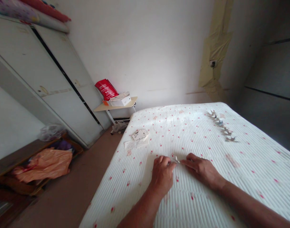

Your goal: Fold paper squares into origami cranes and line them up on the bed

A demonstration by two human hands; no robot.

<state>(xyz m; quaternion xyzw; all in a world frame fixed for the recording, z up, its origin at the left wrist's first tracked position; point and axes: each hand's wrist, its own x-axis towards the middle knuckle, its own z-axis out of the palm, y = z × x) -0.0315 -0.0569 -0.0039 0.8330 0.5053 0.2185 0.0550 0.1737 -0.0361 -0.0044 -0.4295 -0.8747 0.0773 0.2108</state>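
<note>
Left hand [163, 172]: grip closed on the near edge of a small folded paper piece [177, 160], on the bed [194, 209]; a pale tip points up. Right hand [203, 169] at the piece's 3 o'clock, fingertips just beside it; cannot tell whether that grip is closed on it. Outward from piece: printed paper sheets [137, 140], overlapping, at 10 o'clock; row of folded paper figures [227, 130] at 2 o'clock; white box [122, 101], farther off, at 11 o'clock.
</note>
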